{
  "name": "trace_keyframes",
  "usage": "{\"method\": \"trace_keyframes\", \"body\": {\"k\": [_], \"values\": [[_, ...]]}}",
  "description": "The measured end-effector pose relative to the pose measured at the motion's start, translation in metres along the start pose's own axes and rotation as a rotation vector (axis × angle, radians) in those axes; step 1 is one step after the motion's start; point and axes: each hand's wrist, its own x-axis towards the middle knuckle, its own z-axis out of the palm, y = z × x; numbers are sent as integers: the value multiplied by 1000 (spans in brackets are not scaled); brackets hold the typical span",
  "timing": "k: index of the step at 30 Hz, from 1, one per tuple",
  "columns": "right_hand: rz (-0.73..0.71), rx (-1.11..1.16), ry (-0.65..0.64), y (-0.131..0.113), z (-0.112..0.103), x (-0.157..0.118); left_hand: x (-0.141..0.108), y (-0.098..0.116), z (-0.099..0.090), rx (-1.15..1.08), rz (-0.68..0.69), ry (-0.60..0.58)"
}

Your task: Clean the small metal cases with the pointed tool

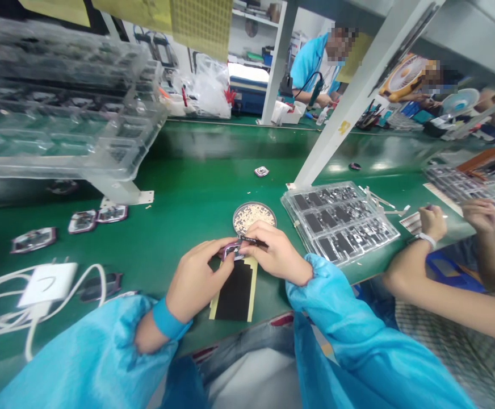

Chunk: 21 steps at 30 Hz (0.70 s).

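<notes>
My left hand (pixel 198 278) grips a small purple-rimmed device housing (pixel 231 249), with thumb and fingers closed on its edges. Pinched in my right hand (pixel 278 250) are black tweezers (pixel 254 241) with pale lettering, their tip over the housing. The fingers partly hide the inside of the housing. Below both hands lies a black pad (pixel 234 295) edged with yellow tape. Just beyond them is a round dish (pixel 234 217) full of tiny pale and dark parts.
Several similar housings (pixel 83 221) lie at left, near a white charger (pixel 48 285) and its cable. A clear compartment tray (pixel 301 238) of dark parts is at right, by a co-worker's hands (pixel 432 222). Stacked trays (pixel 120 167) and a slanted post (pixel 328 133) rise ahead.
</notes>
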Motion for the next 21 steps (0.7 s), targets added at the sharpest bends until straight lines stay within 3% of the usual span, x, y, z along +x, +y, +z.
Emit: {"method": "trace_keyframes", "body": {"k": [4,7,15,21], "values": [[148,-185,168,8,-10,1,1,-1,-3,-24,-42,-11],[233,-303,215,15,-17,-1,3,-3,-4,-39,-59,-11],[202,-175,305,6,-20,-6,7,-11,1,-69,2,-1],[311,-34,329,-1,-18,-44,27,-11,-16,316,137,-13]]}}
